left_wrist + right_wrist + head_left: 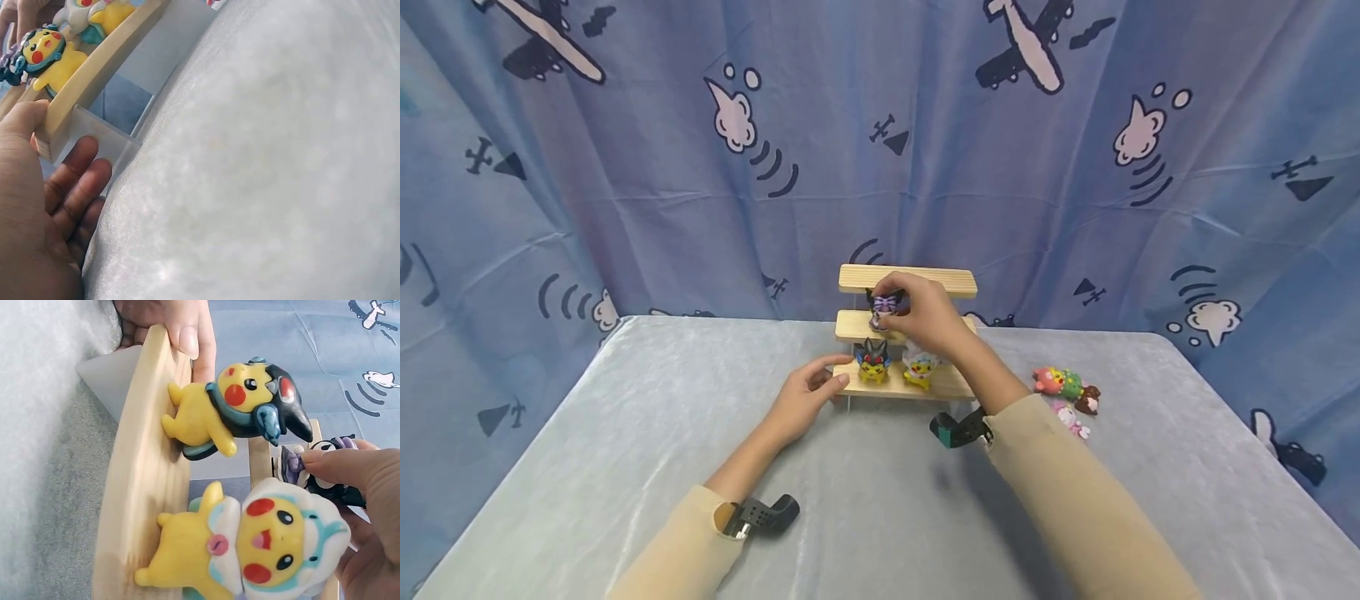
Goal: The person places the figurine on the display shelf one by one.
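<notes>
The right-hand grip (928, 315) is clamping on the purple-and-black figurine (886, 305), with the thumb bearing on the body and a finger curving over the head. The figurine is occupying a position at the middle board (847, 325) of the wooden stand (955, 282), left of that board's centre. Whether its base is touching the board or hovering just clear cannot be told.

The governing relation appears to be base to board. The figurine's long axis is running roughly upright, head up and square to the board's top face, so any adjustment likely calls for vertical movement rather than rotation. The figurine is lying at the left end of the right forearm's line, and the right-hand grip is therefore the nearer one.

The left-hand grip (803, 396) is holding the left end of the lowest board (955, 383), below and to the left of the figurine. Its thumb is resting on the board's end; its lower fingers are lying beside the clear support (115, 134).

Clearance note: the dark-hooded figurine (872, 369) is standing on the lowest board, roughly below the held one. The white-hooded figurine (287, 540) is standing to its right, close under the right-hand grip, and is presenting the likelier obstruction.
</notes>
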The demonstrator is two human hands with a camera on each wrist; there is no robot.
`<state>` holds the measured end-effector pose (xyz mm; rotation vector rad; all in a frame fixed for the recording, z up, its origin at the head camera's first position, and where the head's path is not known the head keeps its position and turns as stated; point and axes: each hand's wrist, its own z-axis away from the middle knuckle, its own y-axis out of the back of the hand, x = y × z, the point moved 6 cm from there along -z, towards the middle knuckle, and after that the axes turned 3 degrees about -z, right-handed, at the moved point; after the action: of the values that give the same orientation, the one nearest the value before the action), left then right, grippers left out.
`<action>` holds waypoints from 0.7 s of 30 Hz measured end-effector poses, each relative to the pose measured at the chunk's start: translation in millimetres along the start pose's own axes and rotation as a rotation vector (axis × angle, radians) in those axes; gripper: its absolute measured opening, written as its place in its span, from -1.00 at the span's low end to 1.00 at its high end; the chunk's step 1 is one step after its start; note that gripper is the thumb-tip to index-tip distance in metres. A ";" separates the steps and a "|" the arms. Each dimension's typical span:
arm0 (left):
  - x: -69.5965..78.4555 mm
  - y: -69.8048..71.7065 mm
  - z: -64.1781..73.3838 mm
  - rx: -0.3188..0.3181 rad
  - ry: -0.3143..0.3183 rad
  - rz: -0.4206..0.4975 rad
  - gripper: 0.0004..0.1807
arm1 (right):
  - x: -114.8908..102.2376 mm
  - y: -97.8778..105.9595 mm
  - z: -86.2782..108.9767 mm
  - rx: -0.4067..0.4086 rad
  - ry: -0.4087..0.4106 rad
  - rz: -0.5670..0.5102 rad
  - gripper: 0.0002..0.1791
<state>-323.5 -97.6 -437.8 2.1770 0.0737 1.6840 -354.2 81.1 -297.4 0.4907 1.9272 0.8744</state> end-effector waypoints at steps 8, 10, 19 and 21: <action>-1.0 1.1 -3.3 -0.010 0.006 -0.009 -0.57 | -0.3 1.9 -2.6 -0.006 -0.013 -0.028 -0.60; 1.0 0.9 -3.9 -0.021 0.009 -0.013 -0.57 | -1.0 4.8 -2.1 0.000 -0.009 -0.035 -0.58; 29.9 5.8 8.3 -0.019 0.015 0.001 -0.60 | -3.8 37.3 15.6 0.063 -0.024 -0.074 -0.54; 30.3 5.0 9.6 -0.027 0.016 0.002 -0.59 | -1.0 45.1 24.6 0.061 -0.027 -0.073 -0.56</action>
<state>-307.0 -96.5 -410.2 2.1453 0.0527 1.6939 -333.0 119.6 -270.9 0.4626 1.9398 0.7603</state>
